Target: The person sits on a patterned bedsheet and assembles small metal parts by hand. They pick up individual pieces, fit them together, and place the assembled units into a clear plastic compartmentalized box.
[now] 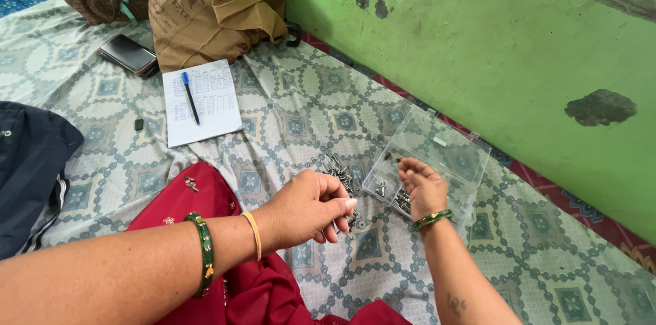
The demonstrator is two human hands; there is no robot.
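It looked like a room in a home where small piece work was done on the floor. A patterned bedsheet [307,113] covered the floor up to a worn green wall [478,38]. Near the sheet's far edge lay a paper bag [212,10], a notepad [201,99] with a pen [190,96], and a phone [128,53].

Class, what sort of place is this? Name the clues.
Probably a home floor used for piecework: a patterned sheet beside a painted green wall, a clear box of small metal parts, a notepad.
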